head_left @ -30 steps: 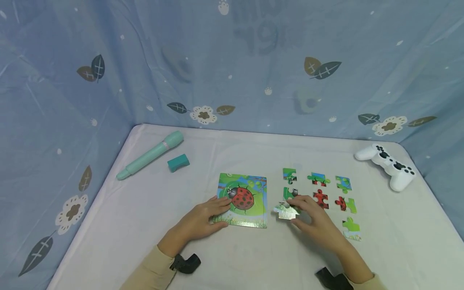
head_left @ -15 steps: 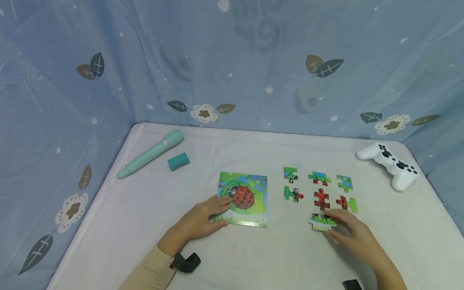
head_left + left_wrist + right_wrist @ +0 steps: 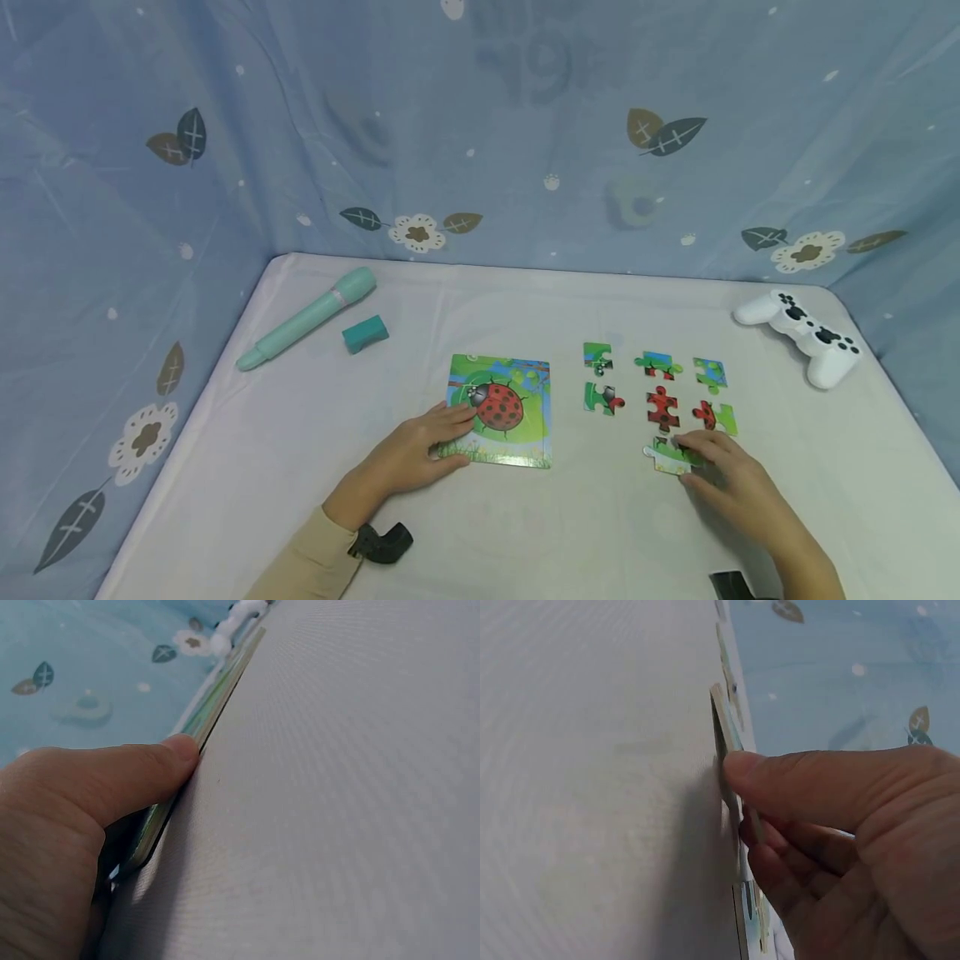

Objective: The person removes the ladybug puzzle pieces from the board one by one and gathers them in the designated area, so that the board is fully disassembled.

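A square ladybug puzzle board (image 3: pixel 517 446) lies flat left of the loose pieces. My left hand (image 3: pixel 411 448) rests on its left side, fingers stretched over the picture and the thumb on its near edge; the left wrist view shows the thumb (image 3: pixel 150 771) on that edge. My right hand (image 3: pixel 735 483) pinches a green jigsaw piece (image 3: pixel 667 457) between thumb and fingers, just below the red middle piece (image 3: pixel 663 408). In the right wrist view the held piece (image 3: pixel 721 724) is seen edge-on, tilted close over the white cloth.
Several other jigsaw pieces lie spaced out in rows, among them a top-left piece (image 3: pixel 597 356) and a red-green piece (image 3: pixel 724 418). A white game controller (image 3: pixel 806 337) lies at back right. At back left are a mint-green wand-shaped object (image 3: pixel 307 319) and a teal block (image 3: pixel 365 333).
My right hand has carried the green piece from beside the board rightward to below the red piece, and lowered it there. My left hand has stayed on the board.
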A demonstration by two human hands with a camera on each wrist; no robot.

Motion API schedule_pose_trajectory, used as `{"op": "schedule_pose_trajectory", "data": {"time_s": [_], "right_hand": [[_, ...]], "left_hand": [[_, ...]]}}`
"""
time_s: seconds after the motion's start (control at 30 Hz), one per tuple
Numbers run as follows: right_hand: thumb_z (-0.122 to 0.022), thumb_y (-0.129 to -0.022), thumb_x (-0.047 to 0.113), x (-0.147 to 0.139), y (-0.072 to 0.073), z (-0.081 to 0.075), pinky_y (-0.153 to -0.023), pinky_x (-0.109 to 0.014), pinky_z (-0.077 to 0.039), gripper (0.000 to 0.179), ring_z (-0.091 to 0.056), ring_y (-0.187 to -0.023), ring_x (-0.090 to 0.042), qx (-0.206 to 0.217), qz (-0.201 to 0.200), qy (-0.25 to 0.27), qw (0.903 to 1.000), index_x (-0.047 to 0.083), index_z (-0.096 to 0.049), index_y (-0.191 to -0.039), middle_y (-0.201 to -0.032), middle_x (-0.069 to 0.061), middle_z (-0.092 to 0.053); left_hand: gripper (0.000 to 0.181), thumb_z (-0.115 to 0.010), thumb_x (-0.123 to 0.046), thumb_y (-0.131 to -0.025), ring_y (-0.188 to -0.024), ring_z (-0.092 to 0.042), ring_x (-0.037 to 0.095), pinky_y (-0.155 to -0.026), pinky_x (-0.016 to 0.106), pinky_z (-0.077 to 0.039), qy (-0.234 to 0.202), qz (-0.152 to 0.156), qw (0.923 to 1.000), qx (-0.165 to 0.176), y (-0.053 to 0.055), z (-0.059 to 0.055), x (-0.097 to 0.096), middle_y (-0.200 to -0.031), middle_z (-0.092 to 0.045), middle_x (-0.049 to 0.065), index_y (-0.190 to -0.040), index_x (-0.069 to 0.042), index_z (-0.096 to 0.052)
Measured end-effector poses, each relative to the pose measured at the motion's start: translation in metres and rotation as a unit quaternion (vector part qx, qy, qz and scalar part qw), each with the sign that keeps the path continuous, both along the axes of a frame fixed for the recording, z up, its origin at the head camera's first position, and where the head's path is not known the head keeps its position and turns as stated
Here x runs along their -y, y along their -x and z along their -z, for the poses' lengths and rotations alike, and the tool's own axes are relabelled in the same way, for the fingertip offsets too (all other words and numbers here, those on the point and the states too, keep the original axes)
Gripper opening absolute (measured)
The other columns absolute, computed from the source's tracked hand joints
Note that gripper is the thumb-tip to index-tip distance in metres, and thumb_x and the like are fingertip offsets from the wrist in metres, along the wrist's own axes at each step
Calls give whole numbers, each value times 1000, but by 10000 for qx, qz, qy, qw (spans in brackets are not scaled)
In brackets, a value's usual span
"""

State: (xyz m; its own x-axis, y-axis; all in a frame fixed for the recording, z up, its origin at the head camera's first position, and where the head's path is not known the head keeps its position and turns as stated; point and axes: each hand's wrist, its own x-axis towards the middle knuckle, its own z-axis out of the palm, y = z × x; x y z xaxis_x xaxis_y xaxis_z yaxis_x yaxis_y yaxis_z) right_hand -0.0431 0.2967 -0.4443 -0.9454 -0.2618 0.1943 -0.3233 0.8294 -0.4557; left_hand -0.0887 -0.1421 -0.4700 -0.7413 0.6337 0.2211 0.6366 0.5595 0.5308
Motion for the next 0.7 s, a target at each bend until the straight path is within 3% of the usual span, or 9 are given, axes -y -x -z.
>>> {"op": "schedule_pose_trajectory", "data": {"time_s": [0.33,0.43,0.5,0.6,0.7], "right_hand": [[-81,-71,8,1,0,3,-85,5,-27,47,-43,-105,6,-82,-111,-110,9998,8,-65,-115,-112,-1,-58],[-81,-72,13,2,-1,2,-86,-3,-36,48,-48,-106,-5,21,-20,-145,9999,10,-65,-116,-114,-2,-58],[-81,-73,15,2,-2,0,-87,-3,-36,48,-48,-106,-8,74,66,-111,9999,11,-64,-117,-115,-3,-57],[-81,-73,13,4,-4,0,-91,0,-32,49,-44,-110,4,41,96,150,9998,11,-63,-118,-116,-6,-57],[-80,-74,10,5,-5,-1,-89,9,-19,51,-33,-111,20,8,57,524,9986,9,-61,-121,-117,-7,-58]], "left_hand": [[52,-68,-36,-87,-130,-48,19,-112,38,-34,-9,42,9999,-162,0,-1,1,-139,-53,2,-128,-5,-59],[53,-67,-36,-87,-131,-48,19,-113,38,-34,-13,32,9999,-125,0,0,1,-139,-53,2,-128,-5,-59],[53,-67,-36,-87,-131,-47,19,-113,38,-34,-17,25,10000,-78,0,0,1,-139,-52,1,-129,-5,-59],[53,-68,-36,-87,-131,-47,19,-113,38,-34,-12,24,10000,-52,0,0,1,-139,-52,1,-129,-5,-59],[52,-68,-35,-86,-130,-48,19,-113,38,-34,-26,28,10000,-88,0,0,0,-139,-53,2,-128,-5,-59]]}}
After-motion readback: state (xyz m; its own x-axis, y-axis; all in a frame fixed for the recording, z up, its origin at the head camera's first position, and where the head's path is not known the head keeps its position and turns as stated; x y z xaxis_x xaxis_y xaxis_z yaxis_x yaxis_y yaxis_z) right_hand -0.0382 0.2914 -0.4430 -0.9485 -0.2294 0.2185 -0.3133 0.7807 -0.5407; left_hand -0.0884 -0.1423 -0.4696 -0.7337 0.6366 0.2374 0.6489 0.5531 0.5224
